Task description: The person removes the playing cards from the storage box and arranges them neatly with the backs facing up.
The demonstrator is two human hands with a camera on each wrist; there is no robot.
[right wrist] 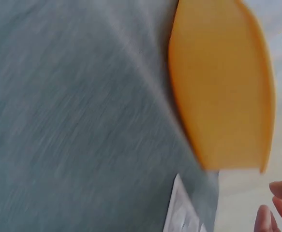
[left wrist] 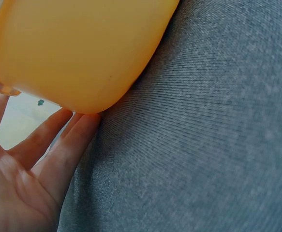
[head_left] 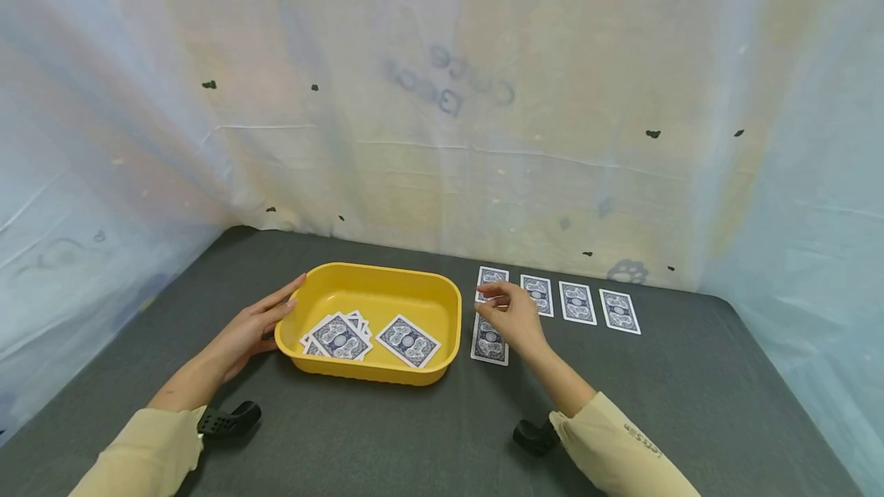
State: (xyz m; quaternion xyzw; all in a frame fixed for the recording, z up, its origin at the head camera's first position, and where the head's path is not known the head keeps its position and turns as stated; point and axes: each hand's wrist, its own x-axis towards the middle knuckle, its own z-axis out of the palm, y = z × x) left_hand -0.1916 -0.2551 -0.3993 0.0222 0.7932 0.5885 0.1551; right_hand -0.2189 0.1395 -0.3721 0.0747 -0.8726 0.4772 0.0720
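My left hand (head_left: 254, 328) touches the outer left end of a yellow plastic bin (head_left: 442, 328), its fairly straight fingers (left wrist: 53, 150) against the wall and rim. Inside the bin lie several overlapping face-down playing cards and, apart from them, a single card (head_left: 408, 341). To the right of the bin, my right hand (head_left: 516, 320) hovers over two face-down cards, a far card (head_left: 493, 274) and a near card (head_left: 489, 345), partly covering them. Its thumb and index finger are bent with a gap between; no card shows there. The right wrist view is blurred.
Further right, three face-down cards, a left card (head_left: 537, 294), a middle card (head_left: 577, 303) and a right card (head_left: 620, 311), continue the back row on the dark grey tabletop (head_left: 663, 397). A pale curtain (head_left: 442, 175) hangs behind and on both sides.
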